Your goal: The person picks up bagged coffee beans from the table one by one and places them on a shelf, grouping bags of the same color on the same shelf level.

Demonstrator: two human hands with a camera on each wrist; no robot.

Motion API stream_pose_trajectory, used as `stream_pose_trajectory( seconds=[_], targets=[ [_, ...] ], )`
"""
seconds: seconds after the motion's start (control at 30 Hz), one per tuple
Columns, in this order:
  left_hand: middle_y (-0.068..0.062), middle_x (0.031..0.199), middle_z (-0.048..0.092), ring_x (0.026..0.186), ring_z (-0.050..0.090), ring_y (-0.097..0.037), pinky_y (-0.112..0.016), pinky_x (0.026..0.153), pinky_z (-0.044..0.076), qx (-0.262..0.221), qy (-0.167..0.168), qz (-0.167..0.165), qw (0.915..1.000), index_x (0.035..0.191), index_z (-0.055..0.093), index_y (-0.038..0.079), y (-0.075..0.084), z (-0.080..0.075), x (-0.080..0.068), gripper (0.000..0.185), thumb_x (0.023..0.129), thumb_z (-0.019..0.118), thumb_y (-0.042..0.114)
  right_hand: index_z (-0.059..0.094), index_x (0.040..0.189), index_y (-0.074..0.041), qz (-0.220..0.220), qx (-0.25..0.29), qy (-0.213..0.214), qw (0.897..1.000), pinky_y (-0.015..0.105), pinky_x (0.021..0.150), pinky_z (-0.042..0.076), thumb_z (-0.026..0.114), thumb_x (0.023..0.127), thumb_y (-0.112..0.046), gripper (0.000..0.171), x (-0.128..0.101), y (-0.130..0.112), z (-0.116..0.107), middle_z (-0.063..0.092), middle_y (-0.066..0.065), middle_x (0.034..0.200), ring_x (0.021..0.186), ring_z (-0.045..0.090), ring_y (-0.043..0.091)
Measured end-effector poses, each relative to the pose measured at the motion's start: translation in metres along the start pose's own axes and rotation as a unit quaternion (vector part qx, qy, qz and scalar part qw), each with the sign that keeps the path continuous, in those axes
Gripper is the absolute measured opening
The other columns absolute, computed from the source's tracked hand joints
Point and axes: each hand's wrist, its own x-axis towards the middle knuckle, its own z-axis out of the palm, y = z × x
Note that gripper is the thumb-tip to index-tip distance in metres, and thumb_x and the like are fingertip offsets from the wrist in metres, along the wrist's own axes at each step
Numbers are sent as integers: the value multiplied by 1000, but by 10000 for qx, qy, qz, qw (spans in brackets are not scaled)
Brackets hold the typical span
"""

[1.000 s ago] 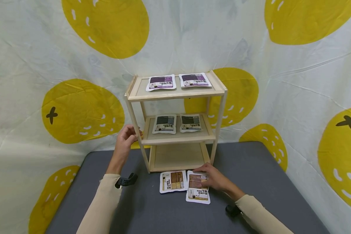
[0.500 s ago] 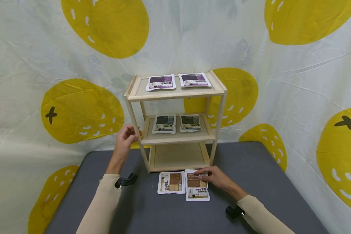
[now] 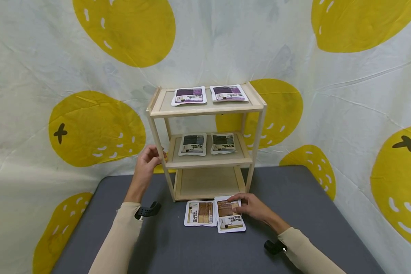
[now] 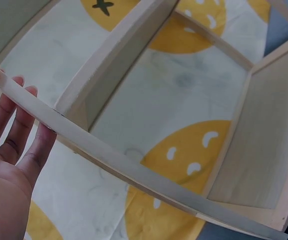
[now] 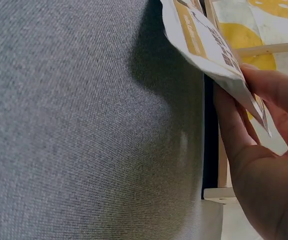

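My left hand (image 3: 145,163) grips the front left post of a three-tier wooden shelf (image 3: 209,165); in the left wrist view, thumb and fingers sit on either side of that post (image 4: 109,152). In front of the shelf, my right hand (image 3: 252,208) pinches a brown-and-white food pouch (image 3: 230,223) by its right edge. Seen from the right wrist, this pouch (image 5: 208,45) tilts up off the grey cloth, a shadow beneath it. A second brown-and-white pouch (image 3: 200,213) lies flat on the table, just left of the held one.
Two purple-and-white pouches (image 3: 189,96) lie side by side on the top tier. On the middle tier rest two dark green pouches (image 3: 193,144). The bottom tier (image 3: 209,182) shows bare wood. A fruit-print cloth hangs behind the grey table (image 3: 178,247).
My right hand has tilted and shifted the right pouch slightly, its lower end moving towards the shelf. The left pouch has slid a little leftward. My left hand stays on the post.
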Motion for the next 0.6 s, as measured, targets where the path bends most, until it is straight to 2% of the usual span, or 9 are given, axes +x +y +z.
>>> stream_pose_trajectory(
  seconds=[0.1,0.2,0.33,0.43,0.6],
  targets=[
    [-29,109,59,97,64,-27,-29,84,57,1,-7,15,10000,119,52,-11,0,0,0,22,98,52,-3,66,126,4,51,144,-98,9998,20,67,48,70,92,-3,35,1,0,1,67,24,118,75,53,8],
    [-27,109,59,97,64,-27,-29,84,56,27,-21,24,10000,119,52,-11,-1,0,0,22,98,52,-3,64,128,6,108,263,-109,9995,22,73,52,69,93,-2,37,1,-1,2,66,25,120,83,60,9],
    [-26,108,60,97,63,-28,-29,84,56,66,-37,37,10000,120,52,-10,-1,-1,-1,23,98,52,-2,56,135,10,187,661,-205,9974,26,78,56,70,91,1,47,0,-2,3,59,32,127,96,66,21],
    [-26,109,59,98,63,-28,-29,84,56,94,-51,53,9999,120,53,-10,-1,-1,-1,23,99,52,-1,51,138,12,206,887,-286,9954,27,81,56,70,90,3,53,0,-1,3,52,35,133,105,66,30],
    [-25,109,60,99,62,-30,-29,84,56,127,-65,82,9999,119,53,-9,-1,-1,-1,22,99,52,0,55,136,9,116,601,-222,9979,25,80,55,69,92,0,47,0,2,3,53,30,132,101,63,24]
  ],
)
